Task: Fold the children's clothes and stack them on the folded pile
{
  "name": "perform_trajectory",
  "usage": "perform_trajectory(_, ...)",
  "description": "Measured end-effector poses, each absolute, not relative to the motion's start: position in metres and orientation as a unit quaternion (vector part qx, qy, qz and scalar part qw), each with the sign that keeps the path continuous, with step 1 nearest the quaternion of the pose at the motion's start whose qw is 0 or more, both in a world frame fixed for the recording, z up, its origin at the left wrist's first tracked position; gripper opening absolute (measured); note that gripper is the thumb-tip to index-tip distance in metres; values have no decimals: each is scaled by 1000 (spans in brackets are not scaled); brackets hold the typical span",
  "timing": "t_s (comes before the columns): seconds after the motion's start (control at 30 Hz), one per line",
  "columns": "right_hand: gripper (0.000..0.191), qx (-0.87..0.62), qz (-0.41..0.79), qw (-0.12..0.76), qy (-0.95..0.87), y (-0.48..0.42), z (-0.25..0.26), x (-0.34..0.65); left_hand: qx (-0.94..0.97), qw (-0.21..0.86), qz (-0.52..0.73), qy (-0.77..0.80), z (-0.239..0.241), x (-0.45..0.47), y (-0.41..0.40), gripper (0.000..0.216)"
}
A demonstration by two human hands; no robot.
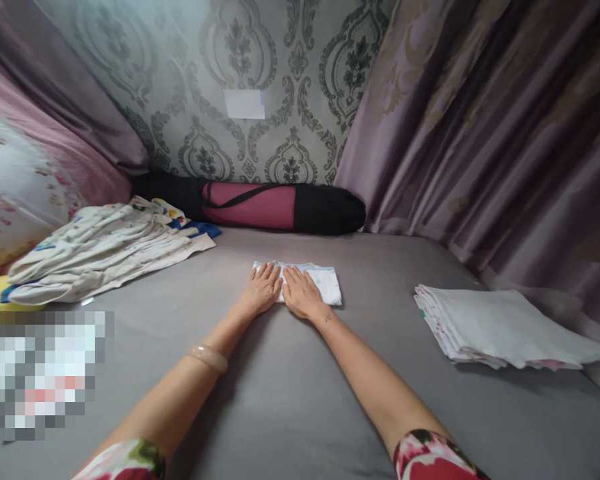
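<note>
A small folded white cloth (330, 285) with a pale blue edge lies flat on the grey sheet, straight ahead of me. My left hand (263, 288) rests palm down on its left part, fingers stretched forward. Beside it, my right hand (301, 291) presses flat on the middle of the same cloth, fingers also extended. The two hands almost touch at the thumbs. Part of the cloth is hidden under them, and its right end shows past my right hand.
A stack of folded white cloths (500, 327) lies at the right. Loose printed cloths (110, 243) are heaped at the left, near a floral pillow (20, 180). A black and maroon long bag (253, 205) lies along the patterned wall. Purple curtains (445, 120) hang at the right.
</note>
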State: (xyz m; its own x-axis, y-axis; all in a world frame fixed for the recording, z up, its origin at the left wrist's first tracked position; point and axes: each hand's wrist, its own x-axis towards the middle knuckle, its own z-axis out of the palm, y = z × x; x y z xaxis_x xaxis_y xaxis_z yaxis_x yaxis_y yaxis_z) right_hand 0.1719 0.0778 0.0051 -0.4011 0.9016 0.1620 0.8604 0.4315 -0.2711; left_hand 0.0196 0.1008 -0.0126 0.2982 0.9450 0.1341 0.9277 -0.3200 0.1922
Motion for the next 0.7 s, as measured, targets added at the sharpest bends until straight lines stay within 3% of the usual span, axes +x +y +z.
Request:
perform_trajectory(0.2, 55, -525, 109, 123, -835, 83, 13, 179, 808, 41, 82, 582, -1, 21, 99, 52)
perform_trajectory(0.33, 55, -536, 60, 144, -830, 84, 19, 191, 827, -2, 106, 553, 7, 29, 90, 55)
perform_trajectory(0.7, 57, -547, 109, 116, -822, 84, 5, 203, 827, 61, 42, 557, 6, 28, 93, 57)
